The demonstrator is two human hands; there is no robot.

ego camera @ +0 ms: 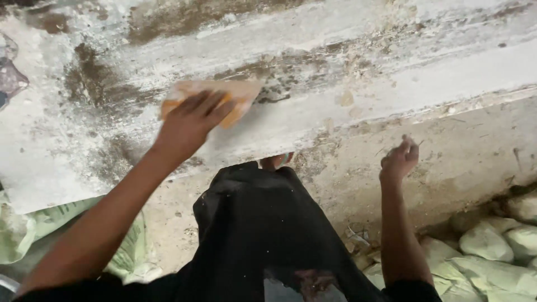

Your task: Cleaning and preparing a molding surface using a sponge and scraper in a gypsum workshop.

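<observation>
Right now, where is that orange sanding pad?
In the head view, the orange pad lies upper left of centre, pressed flat under the left hand against the white plastered ledge.

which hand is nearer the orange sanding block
Left. The left hand lies flat on the orange sanding block, pressing it to the white wall. The right hand is well off to the right and lower, loosely curled.
</observation>
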